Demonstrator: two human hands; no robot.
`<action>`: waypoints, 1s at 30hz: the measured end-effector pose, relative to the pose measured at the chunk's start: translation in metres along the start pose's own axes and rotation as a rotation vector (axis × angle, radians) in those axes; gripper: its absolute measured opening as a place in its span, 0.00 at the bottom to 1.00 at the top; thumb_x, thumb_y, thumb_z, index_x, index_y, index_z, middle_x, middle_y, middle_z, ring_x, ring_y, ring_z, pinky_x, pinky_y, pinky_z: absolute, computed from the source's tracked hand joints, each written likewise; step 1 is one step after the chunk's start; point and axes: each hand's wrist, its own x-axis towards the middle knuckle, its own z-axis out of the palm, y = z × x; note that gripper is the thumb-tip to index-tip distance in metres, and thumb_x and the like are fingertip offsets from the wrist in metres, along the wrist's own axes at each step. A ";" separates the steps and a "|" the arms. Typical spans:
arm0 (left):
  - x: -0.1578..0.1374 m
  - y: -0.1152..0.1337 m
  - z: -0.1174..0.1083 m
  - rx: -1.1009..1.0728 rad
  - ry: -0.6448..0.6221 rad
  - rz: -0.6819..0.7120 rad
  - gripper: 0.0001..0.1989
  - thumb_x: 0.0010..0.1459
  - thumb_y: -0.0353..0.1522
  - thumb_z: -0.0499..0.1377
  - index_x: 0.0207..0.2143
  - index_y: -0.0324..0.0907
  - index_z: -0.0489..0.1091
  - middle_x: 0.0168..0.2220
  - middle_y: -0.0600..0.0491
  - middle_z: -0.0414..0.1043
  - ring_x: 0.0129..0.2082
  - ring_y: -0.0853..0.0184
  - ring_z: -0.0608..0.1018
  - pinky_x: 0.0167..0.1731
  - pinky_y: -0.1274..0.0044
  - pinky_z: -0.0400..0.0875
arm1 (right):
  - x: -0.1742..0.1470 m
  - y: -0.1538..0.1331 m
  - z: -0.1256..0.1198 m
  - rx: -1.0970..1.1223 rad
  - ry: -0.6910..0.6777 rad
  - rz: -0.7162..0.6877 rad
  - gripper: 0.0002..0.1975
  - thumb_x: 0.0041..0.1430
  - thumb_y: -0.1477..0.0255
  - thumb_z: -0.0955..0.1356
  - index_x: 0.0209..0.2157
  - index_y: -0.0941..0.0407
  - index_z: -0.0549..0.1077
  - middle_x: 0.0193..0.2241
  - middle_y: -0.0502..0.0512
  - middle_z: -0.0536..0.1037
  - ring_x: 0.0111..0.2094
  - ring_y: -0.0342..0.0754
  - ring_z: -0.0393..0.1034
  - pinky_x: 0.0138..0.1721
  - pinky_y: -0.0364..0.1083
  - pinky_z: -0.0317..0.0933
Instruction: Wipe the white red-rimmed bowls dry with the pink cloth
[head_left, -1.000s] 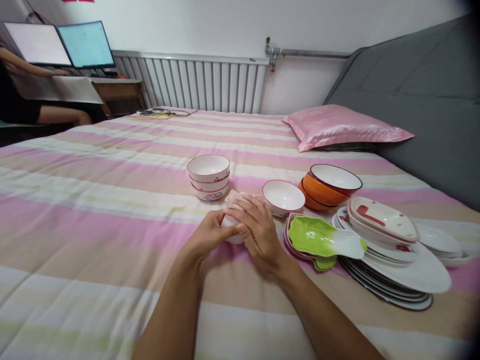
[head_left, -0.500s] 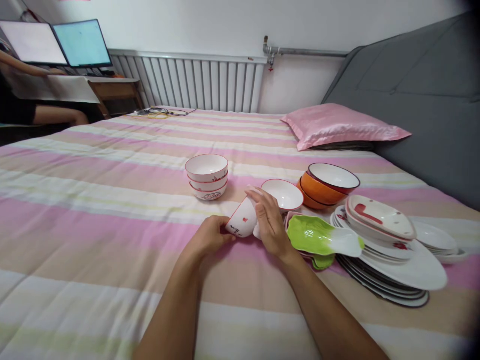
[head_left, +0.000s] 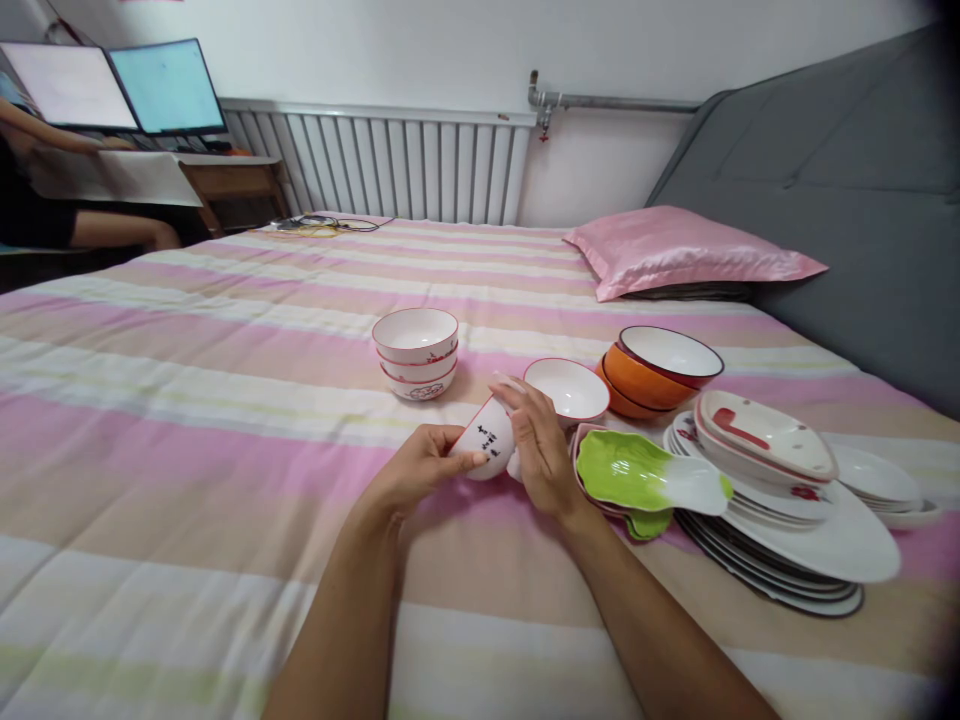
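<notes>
Lightly bent rather than fully closed, the left hand (head_left: 424, 462) grips the white bowl (head_left: 480, 440) near its red rim, thumb laid along the printed outer wall; its fingertips are mostly hidden. The right hand (head_left: 538, 445), cupped with its fingers close together, holds a pale cloth (head_left: 514, 466) against the bowl's other side. Probably the left pinches the edge to steady the bowl, leaving the rest of the wall free for the right palm to press.

The bowl sits between both hands, low over the bed (head_left: 187, 470), tipped on its side: its mouth faces up and to the left, its base down and to the right toward the right palm. Being round, it has no long side; the line from mouth to base runs slantwise.

Just beyond the right fingers, a single red-rimmed bowl (head_left: 568, 388) stands upright; farther left, three similar bowls are nested (head_left: 417, 358), presumably for compactness. Beside the right wrist, a green leaf-shaped dish (head_left: 626, 472) lies lengthwise left to right, pale end rightward. Orange bowls (head_left: 637, 382) stand behind it, and piled plates (head_left: 862, 540) spread to the right.
</notes>
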 end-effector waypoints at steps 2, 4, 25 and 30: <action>0.001 -0.002 0.001 -0.036 0.024 0.017 0.16 0.49 0.38 0.65 0.36 0.34 0.75 0.31 0.50 0.73 0.30 0.69 0.71 0.31 0.79 0.63 | 0.000 -0.003 0.001 -0.037 -0.019 -0.017 0.19 0.68 0.68 0.54 0.55 0.47 0.65 0.58 0.51 0.66 0.61 0.49 0.55 0.62 0.58 0.49; 0.001 -0.003 0.002 -0.065 0.062 0.041 0.17 0.49 0.38 0.65 0.37 0.35 0.74 0.30 0.51 0.73 0.29 0.70 0.71 0.31 0.79 0.63 | -0.001 -0.006 0.002 -0.071 -0.038 -0.040 0.19 0.68 0.68 0.54 0.55 0.47 0.66 0.58 0.51 0.66 0.61 0.50 0.55 0.61 0.59 0.48; 0.001 0.002 0.001 0.054 0.243 -0.003 0.24 0.43 0.41 0.68 0.40 0.35 0.73 0.38 0.47 0.76 0.36 0.62 0.76 0.34 0.76 0.68 | -0.001 -0.001 0.004 -0.019 -0.040 0.037 0.20 0.68 0.68 0.53 0.58 0.49 0.61 0.59 0.52 0.65 0.61 0.47 0.55 0.62 0.56 0.49; -0.002 0.004 -0.004 0.101 0.207 -0.124 0.27 0.35 0.36 0.71 0.40 0.34 0.73 0.39 0.45 0.77 0.38 0.59 0.77 0.36 0.74 0.70 | -0.001 0.010 0.005 0.065 0.038 0.134 0.20 0.68 0.66 0.53 0.57 0.52 0.64 0.58 0.55 0.66 0.60 0.48 0.56 0.62 0.56 0.49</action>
